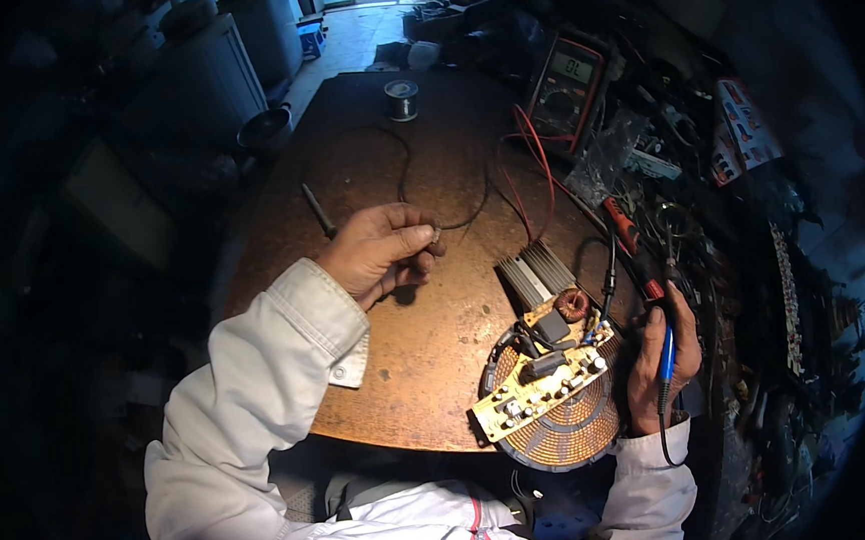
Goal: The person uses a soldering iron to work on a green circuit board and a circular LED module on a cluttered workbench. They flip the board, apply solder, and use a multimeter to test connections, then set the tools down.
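Table: I'm looking down on a round brown table [426,321], its near edge curving just under both wrists; clutter crowds its right and far rim.
Coil and board: a copper spiral coil [564,426] hangs over the near edge, a yellow circuit board [545,377] lying on top of it, finned heat sink [538,273] at the board's far end, all just left of my right fingers.
Meter: a multimeter [565,85] sits well beyond the fingers, its red leads trailing toward the board.
Left hand: my left hand [381,253] is raised over mid-table, fingertips pinched together on a thin black wire [449,219]; what sits at the pinch is too small to tell.
Right hand: my right hand [664,359] is closed around a blue-handled soldering iron [664,349], tip pointing away, beside the board.
Solder: a spool [401,99] stands far off.
Progress: I judge the board is exposed, the iron in hand but not on a joint; any joining looks not yet done.
Room: open table lies between my two hands and beyond the left fingers; right of the iron it's tight.
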Demonstrator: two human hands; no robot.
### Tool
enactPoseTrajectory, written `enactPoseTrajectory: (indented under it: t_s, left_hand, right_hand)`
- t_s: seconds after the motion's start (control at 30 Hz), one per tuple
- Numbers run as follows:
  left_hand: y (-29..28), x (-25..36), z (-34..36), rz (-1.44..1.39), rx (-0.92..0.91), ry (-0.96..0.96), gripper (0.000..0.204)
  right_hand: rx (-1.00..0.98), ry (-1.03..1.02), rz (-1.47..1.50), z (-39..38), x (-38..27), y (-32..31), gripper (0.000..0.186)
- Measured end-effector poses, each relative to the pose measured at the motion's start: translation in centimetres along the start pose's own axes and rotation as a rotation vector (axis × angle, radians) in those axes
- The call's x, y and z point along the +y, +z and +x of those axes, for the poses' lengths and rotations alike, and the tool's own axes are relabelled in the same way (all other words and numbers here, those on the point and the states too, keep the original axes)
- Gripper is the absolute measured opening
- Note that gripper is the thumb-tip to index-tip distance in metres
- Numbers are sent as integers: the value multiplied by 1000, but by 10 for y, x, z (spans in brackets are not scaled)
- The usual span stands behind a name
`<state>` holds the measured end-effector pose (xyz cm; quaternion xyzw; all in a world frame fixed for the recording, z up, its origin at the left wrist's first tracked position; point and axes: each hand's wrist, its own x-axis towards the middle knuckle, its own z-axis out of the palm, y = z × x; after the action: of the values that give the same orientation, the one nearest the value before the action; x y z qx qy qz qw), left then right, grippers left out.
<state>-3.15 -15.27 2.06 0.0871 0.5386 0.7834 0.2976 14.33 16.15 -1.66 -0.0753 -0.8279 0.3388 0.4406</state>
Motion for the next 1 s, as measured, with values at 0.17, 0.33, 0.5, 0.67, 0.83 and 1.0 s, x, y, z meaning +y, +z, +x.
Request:
enactPoseTrajectory:
  t_s: [0.17,0.33,0.5,0.67,0.83,1.0]
  left_hand:
    - [-2,-1,0,-14,-15,-1,20]
    - [-2,-1,0,0,-26,8,24]
    - [0,-1,0,51,-39,2,28]
    - [2,2,-3,64,-49,-10,30]
    - [1,0,-2,84,-54,-10,31]
    - [0,-1,-1,82,-60,-13,32]
  right_hand:
    - [-13,-12,-17,2,-8,-3,31]
    - [-11,-11,13,2,-7,-3,31]
    - [-1,-73,13,5,-5,-3,31]
    - [-9,-93,8,6,-8,-4,32]
    - [12,-149,-14,6,-5,-3,32]
    - [2,-129,9,6,-6,-4,32]
